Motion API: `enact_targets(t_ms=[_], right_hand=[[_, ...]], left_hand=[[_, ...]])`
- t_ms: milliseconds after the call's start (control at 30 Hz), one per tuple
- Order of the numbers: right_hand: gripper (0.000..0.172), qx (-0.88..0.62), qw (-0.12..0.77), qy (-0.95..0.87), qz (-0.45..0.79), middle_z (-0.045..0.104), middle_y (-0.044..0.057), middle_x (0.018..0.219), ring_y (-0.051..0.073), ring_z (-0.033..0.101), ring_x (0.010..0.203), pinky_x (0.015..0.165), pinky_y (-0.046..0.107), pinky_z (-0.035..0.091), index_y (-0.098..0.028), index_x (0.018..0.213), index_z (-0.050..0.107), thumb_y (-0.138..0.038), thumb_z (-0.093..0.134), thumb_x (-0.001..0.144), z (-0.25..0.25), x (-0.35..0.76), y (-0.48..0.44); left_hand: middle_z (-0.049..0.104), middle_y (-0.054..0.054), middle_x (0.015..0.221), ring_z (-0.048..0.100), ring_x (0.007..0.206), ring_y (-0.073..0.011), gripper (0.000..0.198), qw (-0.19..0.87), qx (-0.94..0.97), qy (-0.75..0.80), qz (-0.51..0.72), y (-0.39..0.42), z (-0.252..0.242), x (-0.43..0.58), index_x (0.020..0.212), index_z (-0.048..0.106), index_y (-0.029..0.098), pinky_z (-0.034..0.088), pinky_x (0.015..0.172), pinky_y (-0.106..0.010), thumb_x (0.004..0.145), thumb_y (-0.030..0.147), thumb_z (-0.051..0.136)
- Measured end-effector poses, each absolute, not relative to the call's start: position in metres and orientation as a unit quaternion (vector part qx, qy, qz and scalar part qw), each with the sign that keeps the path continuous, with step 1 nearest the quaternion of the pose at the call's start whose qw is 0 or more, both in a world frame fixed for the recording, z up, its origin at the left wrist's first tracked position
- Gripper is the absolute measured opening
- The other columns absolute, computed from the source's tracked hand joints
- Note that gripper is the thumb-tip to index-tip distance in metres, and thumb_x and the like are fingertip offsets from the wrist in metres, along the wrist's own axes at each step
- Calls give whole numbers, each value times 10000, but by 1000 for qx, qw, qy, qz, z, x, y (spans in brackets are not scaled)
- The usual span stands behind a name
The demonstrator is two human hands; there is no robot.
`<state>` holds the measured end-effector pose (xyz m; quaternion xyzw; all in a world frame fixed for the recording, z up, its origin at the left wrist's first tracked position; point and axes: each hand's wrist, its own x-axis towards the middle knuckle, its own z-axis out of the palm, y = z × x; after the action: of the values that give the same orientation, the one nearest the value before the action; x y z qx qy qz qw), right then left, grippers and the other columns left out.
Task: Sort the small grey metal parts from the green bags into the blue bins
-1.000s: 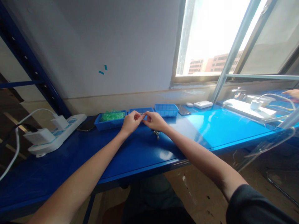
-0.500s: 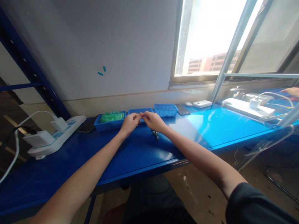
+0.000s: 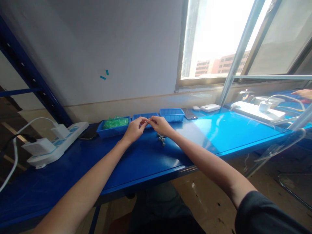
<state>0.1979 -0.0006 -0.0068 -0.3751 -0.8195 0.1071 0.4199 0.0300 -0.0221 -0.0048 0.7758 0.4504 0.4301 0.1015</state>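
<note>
Table (image 3: 136,165): blue, bearing all below. Metal parts (image 3: 161,139): one small heap, just near of the right hand (image 3: 160,125). Right hand and left hand (image 3: 133,130): fingertips close together, both pinching one small piece (image 3: 147,122), mostly finger-covered, form unclear. Piece: in front of the middle bin (image 3: 145,115). Left bin (image 3: 113,132): green plastic (image 3: 116,122) inside. Right bin (image 3: 174,117): phone (image 3: 190,114) at its right.

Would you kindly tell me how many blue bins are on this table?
3: the left bin, holding a green bundle; the middle bin, partly hidden behind the left hand and right hand; and the right bin, near the phone.
</note>
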Motion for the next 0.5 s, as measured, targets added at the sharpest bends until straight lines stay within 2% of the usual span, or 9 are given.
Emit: enact_targets(t_ms=[167,267,367,500], right_hand=[[191,-390,436,-806,94,596,-21,647,94,499,590,577,201,323,-173,747,605,-303,553,876,-7,198,-1],[136,-397,441,-802,78,543,-49,603,100,484,561,564,206,313,-186,898,605,-310,570,854,-6,200,-3],[221,-376,416,-825,77,540,-60,620,105,499,586,578,199,322,-207,1044,589,-265,587,831,-5,201,-5],[137,-366,376,-849,59,589,-32,691,107,506,624,598,201,326,-216,969,624,-224,566,845,-4,200,-8]], left_hand=[[687,-60,824,636,742,-193,281,137,770,458,422,-20,-7,31,978,626,167,486,715,-301,847,389,513],[682,-62,796,633,727,-191,336,182,760,459,422,-18,-9,30,977,631,153,484,709,-302,857,431,486],[676,-66,771,622,714,-186,405,233,750,447,428,-15,-10,28,937,650,143,487,698,-303,850,499,481],[663,-62,743,604,674,-167,487,322,735,425,418,-14,-9,25,848,655,138,487,668,-293,792,607,535]])
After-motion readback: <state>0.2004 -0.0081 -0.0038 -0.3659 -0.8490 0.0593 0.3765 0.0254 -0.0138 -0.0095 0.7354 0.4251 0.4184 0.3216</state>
